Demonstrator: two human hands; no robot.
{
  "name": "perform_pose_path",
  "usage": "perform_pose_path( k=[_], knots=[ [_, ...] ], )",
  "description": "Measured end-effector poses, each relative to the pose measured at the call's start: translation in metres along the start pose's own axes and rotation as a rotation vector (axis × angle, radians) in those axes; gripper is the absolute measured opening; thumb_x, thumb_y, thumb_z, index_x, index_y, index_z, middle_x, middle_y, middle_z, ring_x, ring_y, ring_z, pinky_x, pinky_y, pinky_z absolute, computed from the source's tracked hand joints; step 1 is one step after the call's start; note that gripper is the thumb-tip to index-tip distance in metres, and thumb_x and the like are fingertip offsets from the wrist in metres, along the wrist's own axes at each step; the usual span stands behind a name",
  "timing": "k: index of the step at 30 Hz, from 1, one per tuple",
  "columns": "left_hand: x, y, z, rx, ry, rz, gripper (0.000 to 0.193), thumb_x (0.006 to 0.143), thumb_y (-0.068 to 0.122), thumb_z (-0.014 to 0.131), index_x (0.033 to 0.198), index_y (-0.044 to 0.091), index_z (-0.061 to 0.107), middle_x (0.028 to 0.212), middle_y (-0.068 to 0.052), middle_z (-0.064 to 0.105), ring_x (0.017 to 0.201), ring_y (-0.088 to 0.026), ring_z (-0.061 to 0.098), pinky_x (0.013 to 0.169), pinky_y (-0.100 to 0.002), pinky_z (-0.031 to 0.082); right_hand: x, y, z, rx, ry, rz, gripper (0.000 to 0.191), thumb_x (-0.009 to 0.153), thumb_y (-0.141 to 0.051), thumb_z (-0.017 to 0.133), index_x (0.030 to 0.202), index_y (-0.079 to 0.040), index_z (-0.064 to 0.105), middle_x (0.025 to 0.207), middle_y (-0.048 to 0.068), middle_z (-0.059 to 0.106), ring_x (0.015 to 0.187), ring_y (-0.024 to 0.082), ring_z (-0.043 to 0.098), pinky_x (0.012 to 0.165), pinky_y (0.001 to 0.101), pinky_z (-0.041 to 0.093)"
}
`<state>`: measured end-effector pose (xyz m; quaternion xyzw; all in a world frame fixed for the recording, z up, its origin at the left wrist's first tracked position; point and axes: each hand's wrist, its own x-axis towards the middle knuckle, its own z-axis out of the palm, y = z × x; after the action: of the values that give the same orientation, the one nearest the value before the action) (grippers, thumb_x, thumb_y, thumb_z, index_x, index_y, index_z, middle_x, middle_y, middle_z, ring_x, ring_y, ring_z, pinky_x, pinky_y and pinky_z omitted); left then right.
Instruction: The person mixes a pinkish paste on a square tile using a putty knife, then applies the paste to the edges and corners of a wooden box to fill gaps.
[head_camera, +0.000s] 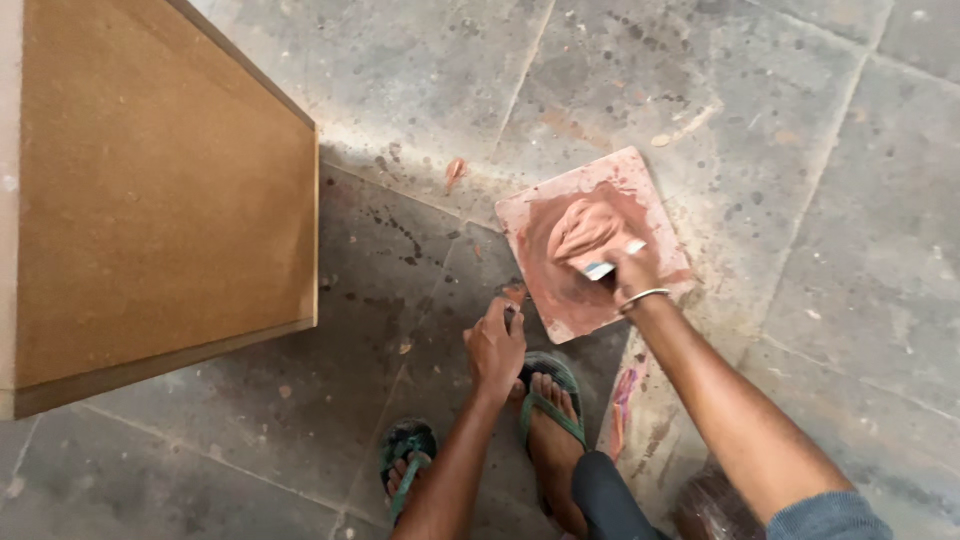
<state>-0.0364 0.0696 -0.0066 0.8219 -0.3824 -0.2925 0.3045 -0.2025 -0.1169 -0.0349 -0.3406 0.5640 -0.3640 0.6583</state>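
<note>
Grey stone paving (800, 200), stained and speckled, lies under everything you are working on. Your right hand (632, 272) has its fingers curled tight round a small flat blade (603, 268), pale at the end, pressed into the mound of reddish-brown paste (585, 232); the grip sits low, near the blade, which seems to give you firm pressure for working the paste. A metal bangle (643, 297) circles that wrist. The paste sits in the middle of a square pinkish tile (640, 175), which lies flat on the floor at about one o'clock from your feet and serves as a mixing board, keeping the paste off the dirt. Your left hand (496, 345) rests at the tile's seven o'clock corner, fingers folded round something small and dark; what it is I cannot tell. It looks placed there to steady you or the tile. Below, at six o'clock, your feet in green sandals (545, 400) are planted close. A large brown board (160, 190) stands at nine o'clock, well apart.
</note>
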Motion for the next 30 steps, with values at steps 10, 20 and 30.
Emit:
perform_pose_path(
  k=[10, 20, 30],
  knots=[
    [0.010, 0.003, -0.005, -0.021, 0.001, -0.008, 0.014, 0.091, 0.022, 0.070, 0.097, 0.010, 0.070, 0.090, -0.014, 0.073, 0.090, -0.039, 0.068, 0.082, -0.053, 0.050, -0.045, -0.018, -0.005, -1.562, -0.337, -1.085, 0.038, 0.071, -0.013, 0.068, 0.108, -0.008, 0.072, 0.104, 0.011, 0.072, 0.097, 0.030, 0.067, 0.080, 0.0458, 0.056],
    [0.012, -0.012, 0.001, 0.082, 0.104, 0.079, 0.026, 0.089, 0.028, 0.074, 0.084, 0.005, 0.064, 0.088, -0.015, 0.067, 0.092, -0.041, 0.061, 0.079, -0.056, 0.046, -0.030, -0.055, -0.001, -1.596, -0.095, 0.139, 0.040, 0.108, -0.043, 0.057, 0.102, -0.007, 0.073, 0.089, 0.010, 0.070, 0.085, 0.030, 0.072, 0.073, 0.0475, 0.061],
    [0.014, -0.006, 0.000, 0.035, 0.061, 0.020, 0.008, 0.097, 0.019, 0.070, 0.095, 0.012, 0.068, 0.088, -0.013, 0.071, 0.091, -0.039, 0.066, 0.079, -0.054, 0.050, -0.011, -0.058, 0.027, -1.574, -0.567, -0.887, 0.033, 0.071, -0.015, 0.072, 0.104, -0.014, 0.078, 0.107, 0.005, 0.075, 0.100, 0.027, 0.070, 0.088, 0.0411, 0.055]
  ],
)
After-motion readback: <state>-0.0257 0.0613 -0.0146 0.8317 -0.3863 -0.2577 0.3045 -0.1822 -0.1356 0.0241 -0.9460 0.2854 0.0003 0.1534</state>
